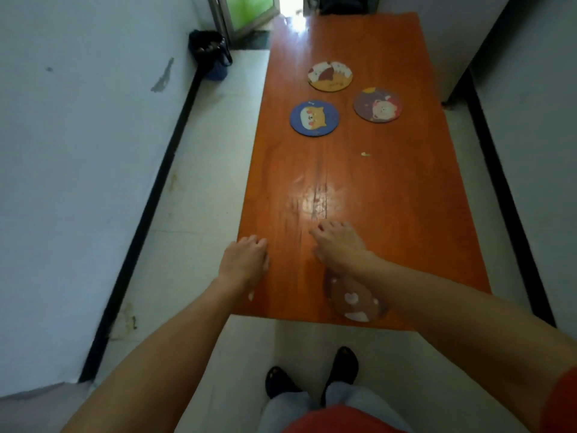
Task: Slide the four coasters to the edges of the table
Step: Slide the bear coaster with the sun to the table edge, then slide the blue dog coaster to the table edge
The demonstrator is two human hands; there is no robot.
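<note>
Three round coasters lie in the far middle of the orange table [406, 214]: a blue one [314, 118], a yellow and white one [330, 76] behind it, and a purple one [377, 104] to the right. A brown coaster [354, 300] rests at the near edge, partly under my right forearm. My right hand [338, 243] hovers just beyond that coaster, fingers loosely curled, holding nothing. My left hand [246, 260] rests at the table's left near edge, fingers curled, holding nothing.
White walls run close along both sides of the table. A dark bin [209, 51] and a blue object stand on the floor at the far left. A doorway lies beyond the table's far end. My feet [312, 373] are below the near edge.
</note>
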